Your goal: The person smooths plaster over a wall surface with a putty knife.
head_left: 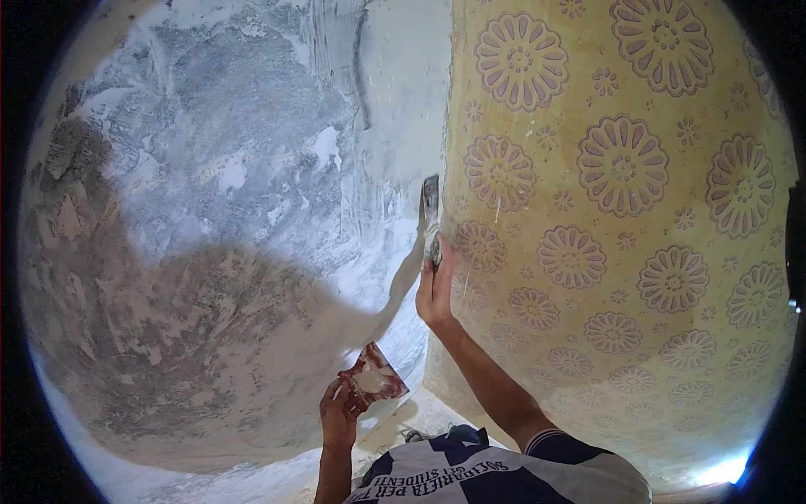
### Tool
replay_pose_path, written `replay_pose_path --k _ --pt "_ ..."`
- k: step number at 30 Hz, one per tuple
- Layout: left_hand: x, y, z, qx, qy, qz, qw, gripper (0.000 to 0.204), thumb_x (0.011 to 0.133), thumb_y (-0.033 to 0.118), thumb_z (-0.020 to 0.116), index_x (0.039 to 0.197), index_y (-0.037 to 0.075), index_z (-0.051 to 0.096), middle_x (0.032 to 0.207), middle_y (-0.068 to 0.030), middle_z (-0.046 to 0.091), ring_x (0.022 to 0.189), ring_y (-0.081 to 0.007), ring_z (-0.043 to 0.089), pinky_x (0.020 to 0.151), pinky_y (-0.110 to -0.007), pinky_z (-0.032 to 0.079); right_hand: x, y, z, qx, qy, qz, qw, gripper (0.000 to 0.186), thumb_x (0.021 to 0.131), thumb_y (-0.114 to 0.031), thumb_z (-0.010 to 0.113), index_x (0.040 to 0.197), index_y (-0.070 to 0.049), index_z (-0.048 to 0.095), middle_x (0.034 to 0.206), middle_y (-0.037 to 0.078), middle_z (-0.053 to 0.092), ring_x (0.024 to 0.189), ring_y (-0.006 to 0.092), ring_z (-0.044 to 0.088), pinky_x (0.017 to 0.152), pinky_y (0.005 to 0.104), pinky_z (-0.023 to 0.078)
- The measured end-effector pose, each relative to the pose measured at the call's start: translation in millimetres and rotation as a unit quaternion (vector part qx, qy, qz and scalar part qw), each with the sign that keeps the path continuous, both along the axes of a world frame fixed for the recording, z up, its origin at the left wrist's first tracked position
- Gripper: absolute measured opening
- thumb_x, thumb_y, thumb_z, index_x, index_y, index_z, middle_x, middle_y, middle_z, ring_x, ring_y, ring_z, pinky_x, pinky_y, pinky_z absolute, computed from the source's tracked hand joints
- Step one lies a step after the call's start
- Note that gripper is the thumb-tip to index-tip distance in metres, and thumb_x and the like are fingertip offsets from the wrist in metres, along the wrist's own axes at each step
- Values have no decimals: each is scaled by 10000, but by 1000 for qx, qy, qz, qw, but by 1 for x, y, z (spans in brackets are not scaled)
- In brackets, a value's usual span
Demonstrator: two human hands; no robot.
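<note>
My right hand (437, 286) is raised to the corner between two walls, its fingers closed round the handle of a putty knife (431, 197). The knife's narrow, smeared blade points up along the edge of the plastered wall (252, 151). Lower and to the left, my left hand (337, 412) grips a flat reddish-brown plate (388, 382) by its left side. A pale patch of putty (369, 380) lies on that plate. The plate is held out in front of the wall, tilted.
On the right stands a yellow wall (562, 202) with purple flower patterns, meeting the grey-white plastered wall in the corner. Shadows of my body fall over the lower left. A bright light (726, 470) shines at the lower right.
</note>
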State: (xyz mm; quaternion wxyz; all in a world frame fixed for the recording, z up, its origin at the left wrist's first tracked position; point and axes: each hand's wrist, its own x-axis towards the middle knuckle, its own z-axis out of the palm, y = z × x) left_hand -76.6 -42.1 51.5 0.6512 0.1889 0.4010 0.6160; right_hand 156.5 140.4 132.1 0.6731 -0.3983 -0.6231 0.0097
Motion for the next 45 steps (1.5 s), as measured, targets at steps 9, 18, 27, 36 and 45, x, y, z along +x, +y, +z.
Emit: replay_pose_path --k 9,18,27,36,45 --pt "-2 2 5 0 14 5 1000 238 983 148 589 1185 24 587 923 -73 703 715 -161 690 608 -303 571 -12 -29 -41 -53 3 20 998 466 970 33 350 1420 116 268 1283 272 375 1148 325 415 1046 408 314" --pt "4 0 18 -9 48 7 999 253 996 190 570 1195 38 607 842 8 631 660 -101 598 625 -298 548 -12 -6 -2 -29 0 21 999 463 993 13 348 1435 114 255 1329 265 370 1219 323 396 1070 413 303" --pt "-3 -4 11 13 45 3 999 270 1002 205 564 1193 16 602 799 38 586 636 -77 543 617 -296 524 -11 -58 -71 -31 20 47 998 443 968 14 392 1392 113 312 1254 296 391 1128 374 422 1021 449 331" --pt "8 12 13 28 -16 -20 999 220 975 148 609 1177 63 587 990 -50 698 811 -157 702 661 -340 582 -16 -22 -3 5 -4 51 999 448 991 0 381 1415 111 287 1287 265 398 1155 344 415 1049 423 311" --pt "19 17 38 10 36 -2 999 211 990 169 589 1153 38 611 862 -18 666 640 -116 625 564 -282 520 37 -141 -80 -297 421 313 798 432 1032 -236 350 1383 9 411 976 148 591 761 185 546 732 321 448"
